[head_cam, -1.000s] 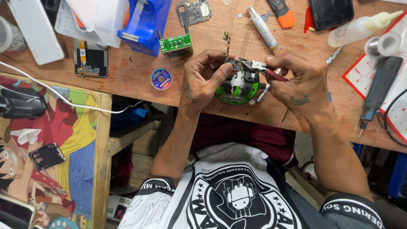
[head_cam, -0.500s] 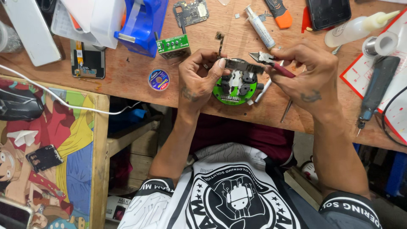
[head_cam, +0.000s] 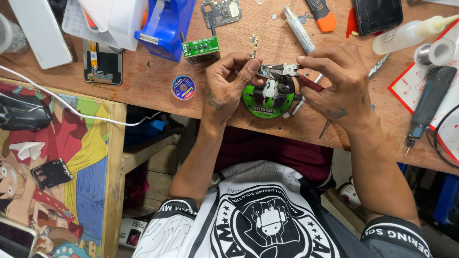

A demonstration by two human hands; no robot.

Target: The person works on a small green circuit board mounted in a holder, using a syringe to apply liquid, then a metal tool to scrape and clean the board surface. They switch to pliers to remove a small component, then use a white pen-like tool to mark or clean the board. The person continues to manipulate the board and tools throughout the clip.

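A round green fixture (head_cam: 268,106) with black clamps stands on the wooden bench near its front edge. My left hand (head_cam: 229,86) rests beside it, thumb and forefinger pinching a small metal part (head_cam: 262,72) over the fixture. My right hand (head_cam: 337,83) holds red-handled pliers (head_cam: 292,73), whose jaws meet that same small part from the right.
On the bench lie a green circuit board (head_cam: 201,47), a blue tape dispenser (head_cam: 165,24), a round solder-wick spool (head_cam: 183,87), a phone board (head_cam: 222,11), a syringe tube (head_cam: 299,23), a squeeze bottle (head_cam: 406,33), a dark phone (head_cam: 377,14) and a grey screwdriver (head_cam: 425,105). A colourful mat (head_cam: 57,167) lies at left.
Both hands and the fixture have stayed together; the view has shifted slightly, and the pliers jaws have closed in on the small part above the fixture.
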